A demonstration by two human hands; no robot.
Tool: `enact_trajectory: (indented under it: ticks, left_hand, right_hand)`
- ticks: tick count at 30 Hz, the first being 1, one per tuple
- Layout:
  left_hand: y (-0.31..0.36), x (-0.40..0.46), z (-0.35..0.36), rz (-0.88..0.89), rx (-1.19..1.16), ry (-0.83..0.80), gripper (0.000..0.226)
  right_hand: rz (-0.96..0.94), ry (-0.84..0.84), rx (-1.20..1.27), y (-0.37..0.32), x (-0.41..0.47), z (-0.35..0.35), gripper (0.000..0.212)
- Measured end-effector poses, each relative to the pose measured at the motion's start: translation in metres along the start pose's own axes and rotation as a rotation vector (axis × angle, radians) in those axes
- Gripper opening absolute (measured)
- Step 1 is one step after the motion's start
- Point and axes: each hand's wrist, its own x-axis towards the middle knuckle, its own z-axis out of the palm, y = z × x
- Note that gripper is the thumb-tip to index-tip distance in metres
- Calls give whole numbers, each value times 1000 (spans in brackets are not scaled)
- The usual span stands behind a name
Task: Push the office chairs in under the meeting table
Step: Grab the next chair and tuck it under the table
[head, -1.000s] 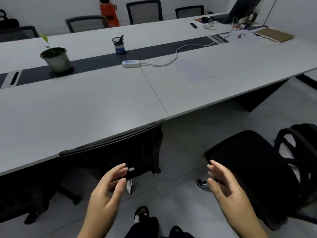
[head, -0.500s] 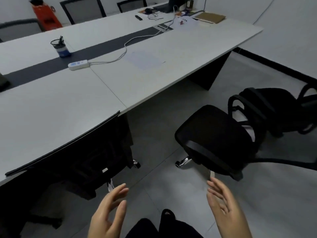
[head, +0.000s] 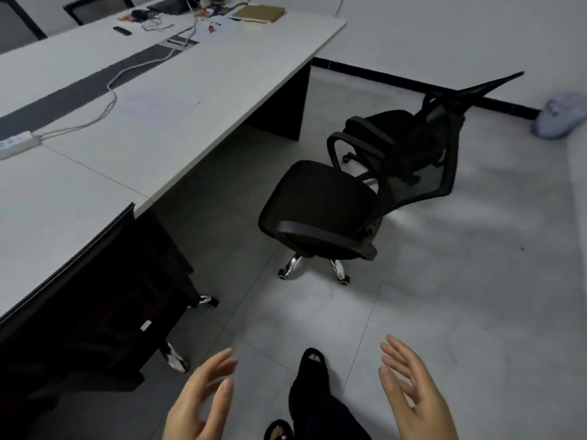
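A long white meeting table point(head: 178, 122) runs from the left edge to the far end. One black office chair point(head: 104, 300) stands pushed in under its near edge at the left. A second black chair point(head: 320, 208) with armrests and a mesh back stands out on the floor, apart from the table, its seat turned toward me. A third black chair point(head: 400, 134) stands just behind it, near the table's end. My left hand point(head: 200, 398) and my right hand point(head: 409, 389) hover low in front of me, fingers apart, holding nothing and touching no chair.
A power strip point(head: 16, 142) with a white cable, a remote, papers and a brown notebook point(head: 259, 12) lie on the table. A pale bag point(head: 562, 119) sits by the far right wall. Grey tiled floor point(head: 444, 281) spreads to the right; my feet show at the bottom.
My view has swung right, away from the pushed-in chair toward the two chairs on the floor. Both hands stay open and have dropped lower in view.
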Motion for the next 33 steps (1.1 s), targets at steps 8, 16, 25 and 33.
enact_trajectory:
  ticks: [8,16,25,33]
  left_hand:
    - [25,-2,66,37,25,-180,33]
    - [81,23,230,123,3,-259,31]
    - [147,56,375,101,-16,-275,31]
    - [159,143,445,56,19,-154,31]
  right_hand:
    - [47,144,57,23,-18,-69,42]
    - [35,265,24,54,44,-214,29]
    - [17,204,-7,77,143,-333,69]
    - [6,113,-35,78,274,-362,66]
